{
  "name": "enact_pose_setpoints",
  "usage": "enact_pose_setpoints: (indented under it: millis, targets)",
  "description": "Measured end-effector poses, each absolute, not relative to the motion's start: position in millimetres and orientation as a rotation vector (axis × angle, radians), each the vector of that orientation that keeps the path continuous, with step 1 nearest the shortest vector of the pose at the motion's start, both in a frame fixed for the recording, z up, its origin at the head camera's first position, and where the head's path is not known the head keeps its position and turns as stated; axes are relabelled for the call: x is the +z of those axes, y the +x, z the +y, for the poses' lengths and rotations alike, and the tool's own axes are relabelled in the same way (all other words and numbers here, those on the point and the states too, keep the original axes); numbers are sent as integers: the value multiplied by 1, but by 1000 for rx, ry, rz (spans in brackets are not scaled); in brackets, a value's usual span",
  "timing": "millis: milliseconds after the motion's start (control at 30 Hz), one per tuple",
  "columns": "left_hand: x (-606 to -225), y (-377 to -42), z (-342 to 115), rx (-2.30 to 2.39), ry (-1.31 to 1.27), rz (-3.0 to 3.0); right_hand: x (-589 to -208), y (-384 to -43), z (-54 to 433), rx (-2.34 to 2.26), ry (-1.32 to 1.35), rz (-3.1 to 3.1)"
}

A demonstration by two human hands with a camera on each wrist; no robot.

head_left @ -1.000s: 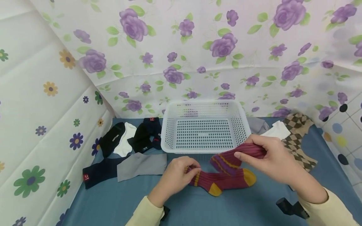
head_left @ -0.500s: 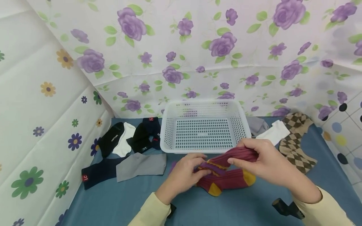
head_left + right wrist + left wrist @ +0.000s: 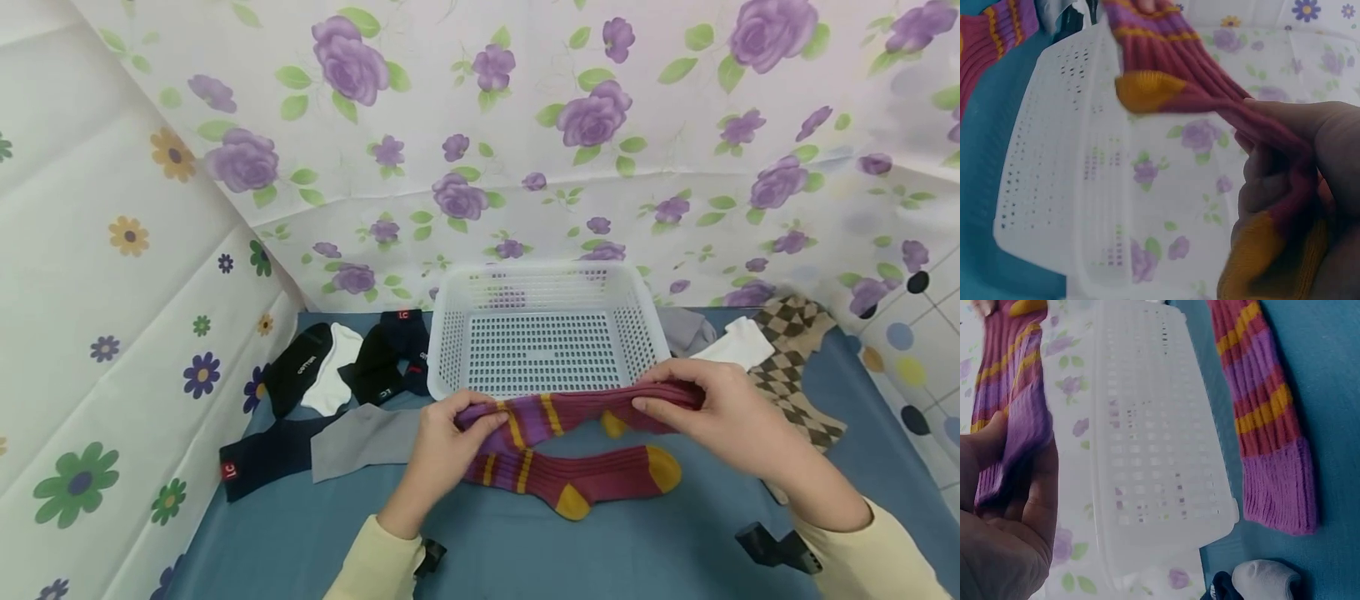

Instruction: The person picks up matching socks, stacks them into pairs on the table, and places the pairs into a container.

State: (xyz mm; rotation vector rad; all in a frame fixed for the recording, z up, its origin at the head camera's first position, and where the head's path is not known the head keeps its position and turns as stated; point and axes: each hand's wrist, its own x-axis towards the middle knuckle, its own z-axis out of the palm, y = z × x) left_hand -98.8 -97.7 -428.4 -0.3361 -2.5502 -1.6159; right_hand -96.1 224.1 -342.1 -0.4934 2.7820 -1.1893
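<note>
A maroon sock with purple and yellow bands is stretched between my two hands, in front of the basket. My left hand pinches its purple cuff between thumb and fingers. Around the foot part curls my right hand; in the right wrist view a yellow toe hangs below that grip. A second, matching maroon sock lies flat on the blue cloth just below, its yellow toe to the right. In the left wrist view its purple cuff shows plainly.
Behind the hands stands a white perforated basket. To the left lie black, white, navy and grey socks. On the right are a grey sock, a white sock and brown checkered socks.
My left hand has moved along the held sock to its cuff and drawn it out leftward. The sock was bunched and drooping; now it is stretched. The second sock stays in place.
</note>
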Motion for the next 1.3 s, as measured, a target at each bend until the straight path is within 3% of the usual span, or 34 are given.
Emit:
enact_pose_setpoints:
  millis: [400, 767, 1300]
  targets:
    - [-391, -90, -102, -1688, -123, -2393, -366, -94, 236, -1183, -378, 2777]
    - [-399, -88, -112, -1693, -132, -2342, -400, -82, 254, -1294, -233, 2703]
    - [-412, -83, -120, -1729, 61, -2395, -440, -61, 251, -1478, 30, 2804]
